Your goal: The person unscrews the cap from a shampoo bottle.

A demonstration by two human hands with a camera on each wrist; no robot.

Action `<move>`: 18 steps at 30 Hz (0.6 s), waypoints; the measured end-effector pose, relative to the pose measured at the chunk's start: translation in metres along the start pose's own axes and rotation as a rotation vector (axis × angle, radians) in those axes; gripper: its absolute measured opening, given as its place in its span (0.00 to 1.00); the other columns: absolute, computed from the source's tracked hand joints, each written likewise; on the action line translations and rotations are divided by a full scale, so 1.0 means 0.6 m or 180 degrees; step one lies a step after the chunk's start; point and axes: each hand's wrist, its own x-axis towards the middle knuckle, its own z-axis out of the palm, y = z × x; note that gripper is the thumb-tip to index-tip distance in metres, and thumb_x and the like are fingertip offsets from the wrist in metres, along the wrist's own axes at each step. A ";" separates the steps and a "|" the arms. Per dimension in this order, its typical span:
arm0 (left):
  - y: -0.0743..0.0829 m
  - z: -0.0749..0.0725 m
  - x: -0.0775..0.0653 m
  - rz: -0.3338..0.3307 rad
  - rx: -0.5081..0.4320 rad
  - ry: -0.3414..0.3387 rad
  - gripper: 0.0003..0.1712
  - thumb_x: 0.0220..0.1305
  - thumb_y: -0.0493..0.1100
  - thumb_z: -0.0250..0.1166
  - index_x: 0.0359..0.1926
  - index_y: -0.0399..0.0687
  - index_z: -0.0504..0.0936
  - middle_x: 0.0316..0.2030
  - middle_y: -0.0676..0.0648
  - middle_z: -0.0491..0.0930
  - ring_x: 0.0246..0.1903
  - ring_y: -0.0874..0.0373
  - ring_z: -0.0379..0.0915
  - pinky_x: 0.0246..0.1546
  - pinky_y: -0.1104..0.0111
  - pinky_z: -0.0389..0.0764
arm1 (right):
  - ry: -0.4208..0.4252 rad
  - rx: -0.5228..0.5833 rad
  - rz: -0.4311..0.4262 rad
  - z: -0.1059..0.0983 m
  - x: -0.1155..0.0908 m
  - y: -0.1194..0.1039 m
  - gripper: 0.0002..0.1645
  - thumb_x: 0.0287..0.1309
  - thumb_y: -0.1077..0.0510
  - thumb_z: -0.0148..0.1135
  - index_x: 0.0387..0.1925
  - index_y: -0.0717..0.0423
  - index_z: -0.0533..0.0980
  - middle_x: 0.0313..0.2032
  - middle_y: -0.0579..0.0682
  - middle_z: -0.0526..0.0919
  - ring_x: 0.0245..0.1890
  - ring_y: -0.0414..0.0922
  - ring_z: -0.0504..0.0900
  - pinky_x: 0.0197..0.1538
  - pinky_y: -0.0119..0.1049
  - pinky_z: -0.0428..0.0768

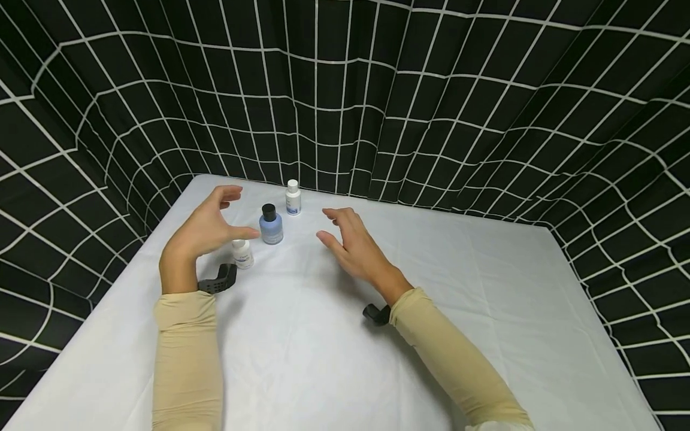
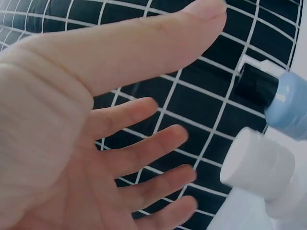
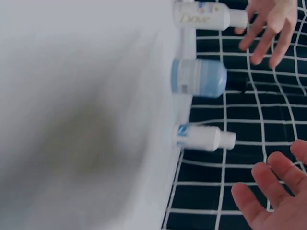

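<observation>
My left hand (image 1: 200,226) hovers above the table's left side, holding nothing, its thumb spread apart from the bent fingers. Just below that thumb stands a small white Dove bottle (image 1: 244,258) with a white cap, partly covered in the head view. Beside it is a blue bottle (image 1: 271,230) with a black cap. Farther back, a slim white bottle (image 1: 293,202) bears a blue patch on its label. All three stand upright. To their right my right hand (image 1: 353,245) is raised over the cloth with relaxed, empty fingers, apart from the bottles.
A white cloth (image 1: 302,335) covers the table. Behind and along both sides hangs a black curtain (image 1: 334,84) with a white grid, close to the table's back edge. Each wrist carries a dark camera mount (image 1: 218,279).
</observation>
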 end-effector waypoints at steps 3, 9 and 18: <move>-0.009 -0.004 -0.002 -0.0015 -0.0114 -0.0106 0.61 0.53 0.56 0.80 0.78 0.49 0.53 0.76 0.42 0.61 0.76 0.41 0.55 0.75 0.44 0.62 | 0.0050 0.0101 -0.0121 0.008 0.009 -0.016 0.29 0.75 0.47 0.56 0.69 0.56 0.66 0.61 0.54 0.74 0.61 0.49 0.76 0.67 0.43 0.77; -0.022 -0.008 -0.007 -0.0115 -0.0116 -0.0196 0.60 0.54 0.55 0.79 0.79 0.48 0.53 0.76 0.42 0.61 0.75 0.39 0.58 0.73 0.42 0.65 | 0.0028 0.0212 -0.0271 0.022 0.024 -0.040 0.26 0.74 0.49 0.58 0.66 0.55 0.68 0.58 0.53 0.76 0.59 0.49 0.78 0.62 0.40 0.79; -0.044 -0.014 -0.009 -0.0392 0.0202 -0.0521 0.59 0.53 0.61 0.78 0.78 0.52 0.56 0.75 0.40 0.64 0.73 0.37 0.61 0.68 0.41 0.70 | -0.0115 0.0310 -0.0288 0.046 0.043 -0.066 0.26 0.73 0.49 0.59 0.66 0.54 0.69 0.56 0.51 0.77 0.57 0.48 0.80 0.57 0.36 0.81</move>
